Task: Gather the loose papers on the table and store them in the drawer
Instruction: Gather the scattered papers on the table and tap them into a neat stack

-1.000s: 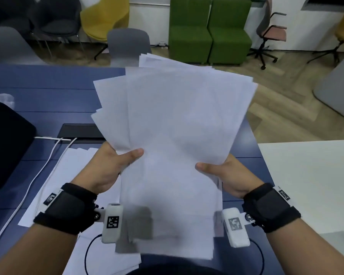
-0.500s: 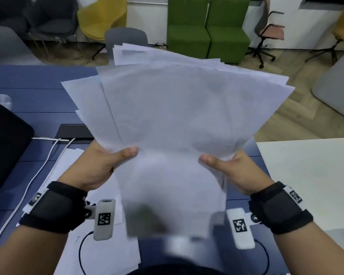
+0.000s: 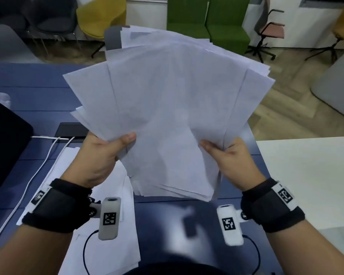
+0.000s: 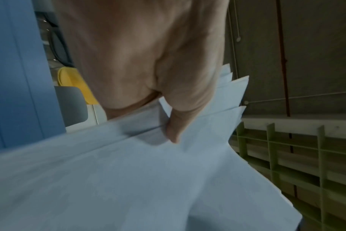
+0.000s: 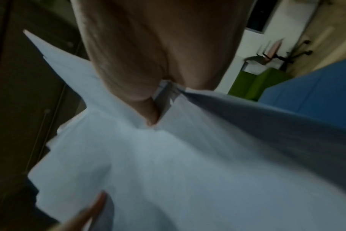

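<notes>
Two bare hands hold a fanned sheaf of loose white paper sheets (image 3: 167,116) up above the dark blue table (image 3: 28,86), sheets splayed unevenly w/ corners stepping out at top and sides. Left hand (image 3: 101,155) grips the sheaf's lower left edge, thumb pressed across the front, fingers hidden behind; right hand (image 3: 230,155) grips the lower right edge the same way, thumb on top. Wrist views, both blurred, show each thumb clamped onto the paper (image 4: 128,179) (image 5: 168,164). More flat white sheets (image 3: 99,245) lie on the table below the left wrist, beside thin white cables (image 3: 38,169) running twd a black rectangular cable hatch (image 3: 72,130). Black soft bag (image 3: 4,143) sits at far left. Pale cream tabletop (image 3: 306,175) adjoins at right. Bkgd: green upholstered seats (image 3: 207,18), yellow shell chair (image 3: 101,16), pink office chair (image 3: 270,30). No drawer in view.
</notes>
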The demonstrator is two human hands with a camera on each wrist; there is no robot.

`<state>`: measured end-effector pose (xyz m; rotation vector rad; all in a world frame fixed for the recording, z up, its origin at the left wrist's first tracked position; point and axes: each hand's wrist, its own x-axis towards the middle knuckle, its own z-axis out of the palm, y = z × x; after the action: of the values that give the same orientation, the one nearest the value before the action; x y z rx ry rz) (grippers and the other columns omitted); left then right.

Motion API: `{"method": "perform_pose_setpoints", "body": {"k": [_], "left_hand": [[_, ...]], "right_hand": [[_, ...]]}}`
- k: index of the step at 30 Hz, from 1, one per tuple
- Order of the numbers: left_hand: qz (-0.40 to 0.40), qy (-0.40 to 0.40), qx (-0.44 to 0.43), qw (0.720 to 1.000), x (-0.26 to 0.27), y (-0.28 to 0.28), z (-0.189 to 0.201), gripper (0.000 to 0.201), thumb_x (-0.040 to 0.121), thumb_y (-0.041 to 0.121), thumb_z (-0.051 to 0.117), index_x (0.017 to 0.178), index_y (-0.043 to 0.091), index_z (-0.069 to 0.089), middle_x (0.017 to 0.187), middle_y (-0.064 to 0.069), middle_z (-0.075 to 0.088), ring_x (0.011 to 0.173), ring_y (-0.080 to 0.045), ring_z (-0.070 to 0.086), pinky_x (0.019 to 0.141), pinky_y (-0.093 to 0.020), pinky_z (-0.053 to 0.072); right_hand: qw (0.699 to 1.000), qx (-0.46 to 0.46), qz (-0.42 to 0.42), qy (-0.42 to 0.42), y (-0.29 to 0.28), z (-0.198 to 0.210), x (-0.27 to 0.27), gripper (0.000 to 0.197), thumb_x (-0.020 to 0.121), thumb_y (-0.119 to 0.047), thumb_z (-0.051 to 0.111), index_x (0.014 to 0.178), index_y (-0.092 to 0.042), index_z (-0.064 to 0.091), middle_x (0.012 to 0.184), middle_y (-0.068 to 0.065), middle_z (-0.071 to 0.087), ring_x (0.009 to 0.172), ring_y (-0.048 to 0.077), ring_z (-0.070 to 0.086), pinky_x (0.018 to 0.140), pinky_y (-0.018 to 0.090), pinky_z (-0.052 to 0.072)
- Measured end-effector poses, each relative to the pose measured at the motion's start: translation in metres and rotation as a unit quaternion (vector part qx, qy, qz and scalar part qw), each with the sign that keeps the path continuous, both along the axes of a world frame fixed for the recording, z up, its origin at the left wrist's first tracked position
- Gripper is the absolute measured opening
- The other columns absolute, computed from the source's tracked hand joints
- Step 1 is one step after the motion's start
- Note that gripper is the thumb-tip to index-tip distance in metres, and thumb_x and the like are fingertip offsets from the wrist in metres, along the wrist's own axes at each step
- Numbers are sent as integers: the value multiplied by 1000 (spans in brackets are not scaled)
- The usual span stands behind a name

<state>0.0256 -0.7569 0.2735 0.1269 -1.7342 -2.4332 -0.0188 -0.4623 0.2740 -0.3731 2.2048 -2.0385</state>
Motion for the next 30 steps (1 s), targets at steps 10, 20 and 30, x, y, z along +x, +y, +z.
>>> {"method": "perform_pose_setpoints", "body": {"k": [10,20,30], "left_hand": [[88,-7,-60,994,0,40,-26,36,98,-7,67,125,18,68,114,15,81,113,-5,75,97,-21,58],[80,-113,-101,985,16,56,-108,41,94,2,78,131,18,69,116,10,82,113,-11,76,93,-25,61],[134,-99,-96,981,-4,38,-91,27,90,14,84,114,15,72,109,-1,81,100,-14,74,90,-36,61]], "right_hand": [[986,-31,-162,28,-23,-58,13,31,99,2,66,100,-28,71,94,-34,76,96,-16,70,88,6,50],[982,51,-170,-67,-32,-141,28,30,92,-5,77,99,-34,73,92,-31,78,94,-14,70,97,33,59],[980,61,-165,-88,-22,-133,5,31,92,-11,79,76,-37,76,76,-20,78,80,0,71,84,30,59]]}}
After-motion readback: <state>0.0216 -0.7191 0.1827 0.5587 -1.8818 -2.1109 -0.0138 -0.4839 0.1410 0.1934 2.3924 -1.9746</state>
